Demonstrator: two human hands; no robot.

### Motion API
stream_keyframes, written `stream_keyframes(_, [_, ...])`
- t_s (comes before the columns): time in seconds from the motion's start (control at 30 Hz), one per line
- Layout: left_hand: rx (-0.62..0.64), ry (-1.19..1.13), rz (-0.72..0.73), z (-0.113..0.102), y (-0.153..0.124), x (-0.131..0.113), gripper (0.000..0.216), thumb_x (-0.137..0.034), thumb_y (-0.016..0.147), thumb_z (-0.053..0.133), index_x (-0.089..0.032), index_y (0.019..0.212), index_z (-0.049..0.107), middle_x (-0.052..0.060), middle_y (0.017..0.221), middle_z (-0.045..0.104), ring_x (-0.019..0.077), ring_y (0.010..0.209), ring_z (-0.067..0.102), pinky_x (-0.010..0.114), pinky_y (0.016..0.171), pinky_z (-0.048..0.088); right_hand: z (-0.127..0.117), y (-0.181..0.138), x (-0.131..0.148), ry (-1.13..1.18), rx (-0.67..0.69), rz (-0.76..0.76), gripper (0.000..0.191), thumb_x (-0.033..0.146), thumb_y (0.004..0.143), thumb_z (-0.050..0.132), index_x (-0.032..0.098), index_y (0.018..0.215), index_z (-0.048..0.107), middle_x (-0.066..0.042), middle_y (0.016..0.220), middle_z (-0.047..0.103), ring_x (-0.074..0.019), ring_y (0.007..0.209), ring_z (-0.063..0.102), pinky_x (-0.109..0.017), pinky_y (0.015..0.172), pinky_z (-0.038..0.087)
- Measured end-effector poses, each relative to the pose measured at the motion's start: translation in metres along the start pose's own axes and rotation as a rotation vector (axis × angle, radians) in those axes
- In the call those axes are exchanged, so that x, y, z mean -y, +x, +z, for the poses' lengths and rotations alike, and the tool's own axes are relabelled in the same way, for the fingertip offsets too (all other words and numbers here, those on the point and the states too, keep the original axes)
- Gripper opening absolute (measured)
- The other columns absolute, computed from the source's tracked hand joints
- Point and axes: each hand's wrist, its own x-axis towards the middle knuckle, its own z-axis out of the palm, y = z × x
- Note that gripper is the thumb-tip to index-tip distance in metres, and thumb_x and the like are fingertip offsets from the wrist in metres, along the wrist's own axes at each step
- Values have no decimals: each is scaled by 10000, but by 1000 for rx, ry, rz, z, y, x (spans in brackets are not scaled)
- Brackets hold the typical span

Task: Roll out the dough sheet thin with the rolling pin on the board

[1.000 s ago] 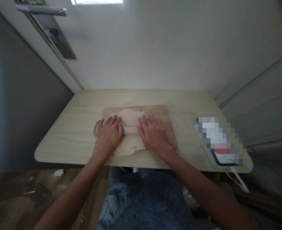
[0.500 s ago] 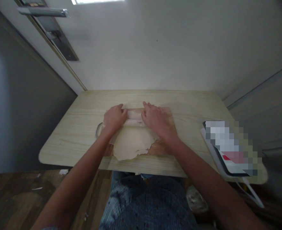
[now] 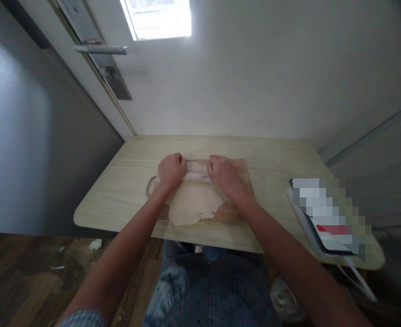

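— Desk: Step in hand?

— Photographer: Rolling out dough (image 3: 193, 206) on a wooden board (image 3: 230, 212), by the look of it. Pushing a rolling pin (image 3: 196, 168) at the far edge of the sheet, at the end of an outward stroke.

— Desk: Lying where, exactly?

— Photographer: Spreading flat and ragged-edged across the board, near the front of a pale wooden table (image 3: 278, 159). Touching the pin along the far side, reaching almost to the board's near edge.

— Desk: Hands?

— Photographer: Left hand (image 3: 171, 171) curling closed over the pin's left end, knuckles up. Right hand (image 3: 227, 177) pressing down on the right end, fingers bent over it. Both arms stretching well forward, nearly straight, wrists low.

— Desk: Calling for what next, in your judgement?

— Photographer: Probably drawing the pin back toward the body with even weight on both ends, watching the thin, torn edge on the right.

— Desk: Anything else worth mentioning?

— Photographer: Sitting just left of the board, a small metal ring (image 3: 149, 186), partly hidden by the left wrist. Lying well apart at the right edge, a flat device (image 3: 326, 213), blurred out. Showing behind, a door handle (image 3: 101, 49).
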Motion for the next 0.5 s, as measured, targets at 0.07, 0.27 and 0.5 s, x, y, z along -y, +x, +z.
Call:
stream_keyframes(0.07, [-11,34,23,-2,-13,0,403,-296,847,270,-168,853,652,113,860,677,241,794,621,323,661,433,1,-10,4,-5,-39,-37,381,292,887,272,128,1029,584,-128,1096,606,-235,1012,529,-362,865,364])
stream_keyframes(0.27, [-76,42,248,-11,-60,4,404,-279,899,238,-161,1031,601,93,1122,611,233,1038,540,402,933,330,-1,-49,17,3,-43,-45,416,335,903,255,153,1107,568,-114,1213,547,-236,1070,489,-390,907,338])
stream_keyframes(0.5, [-161,38,168,-9,-121,6,410,-316,885,302,-125,1171,523,165,1258,497,330,1184,404,587,987,193,-2,-109,29,52,-121,-96,429,371,893,324,193,1266,439,-78,1347,427,-257,1211,370,-520,1028,138])
